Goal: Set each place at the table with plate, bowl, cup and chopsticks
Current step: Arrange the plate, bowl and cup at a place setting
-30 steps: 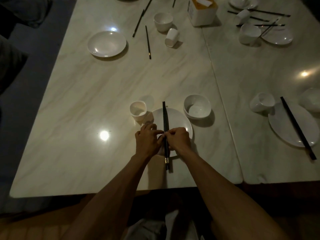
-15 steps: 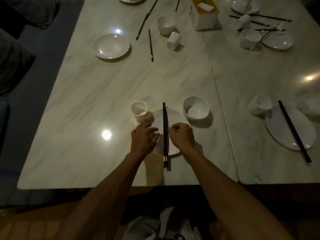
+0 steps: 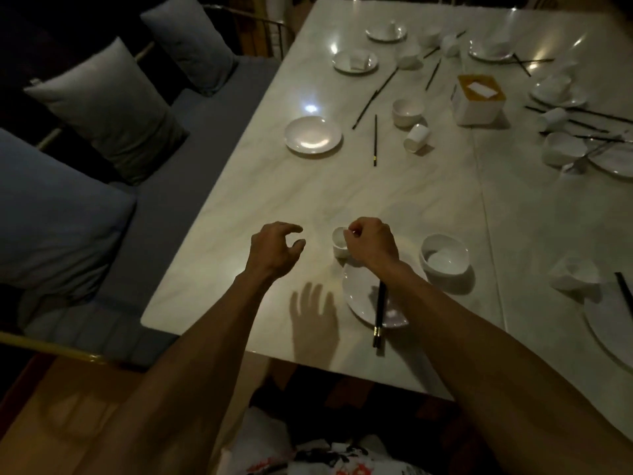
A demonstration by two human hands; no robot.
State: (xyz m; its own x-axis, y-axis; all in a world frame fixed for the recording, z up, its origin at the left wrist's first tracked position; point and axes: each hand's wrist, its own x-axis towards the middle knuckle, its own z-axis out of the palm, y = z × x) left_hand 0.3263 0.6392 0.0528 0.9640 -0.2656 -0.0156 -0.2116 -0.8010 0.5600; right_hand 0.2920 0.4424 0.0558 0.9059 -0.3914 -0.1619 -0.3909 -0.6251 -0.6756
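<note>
cup [image 3: 338, 242] stands upright toward the near edge of the table [image 3: 376, 200], just off the far-left rim of the plate [image 3: 358, 296]. The right hand [image 3: 371, 243] is on it: fingers curled, thumb and fingertips at the rim on the cup's right side. I read that as a pinch (low light, contact not crisp). The left hand [image 3: 274, 250] hovers just left of the cup, fingers loosely curled, holding nothing and not touching it. Its shadow falls on the top by the near edge.

The chopsticks [image 3: 379, 315] lie as a pair across the plate, butt ends past its near rim. The right forearm crosses over the plate and hides their far half from me. The bowl [image 3: 444, 258] sits upright just right of the plate, apart from the hand.

Around:
- Toward the left edge there is a second plate [image 3: 313, 135]. Right of it are a lone chopstick [image 3: 375, 140], a tipped cup [image 3: 416, 138] and another bowl [image 3: 407, 112].
- A tissue box [image 3: 478, 99] stands near the seam.
- Past the seam, by the near edge, a second tipped cup [image 3: 575, 277] lies beside a third plate [image 3: 609, 323].
- Cushions [image 3: 109, 108] sit beyond the left edge.
</note>
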